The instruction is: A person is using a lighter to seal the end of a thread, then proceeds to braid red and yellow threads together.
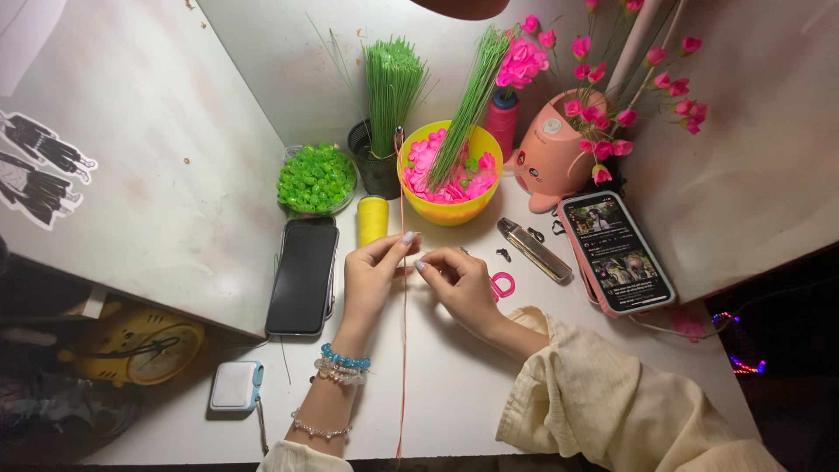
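Head view: both hands pinch a thin orange thread (404, 350) at frame centre, left hand (371, 275), right hand (459, 284); nothing strung on it yet, pink petals (437, 175) still fill the yellow bowl (450, 214) above.

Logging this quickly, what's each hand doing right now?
Left hand: fingertips pinched on the thin orange stick.
Right hand: fingers curled beside the stick; grip cannot be told.

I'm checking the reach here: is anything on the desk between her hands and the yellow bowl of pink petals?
Nothing visible blocks it. The left hand and right hand pinch an orange thread just below the yellow bowl; the yellow spool stands left of that gap.
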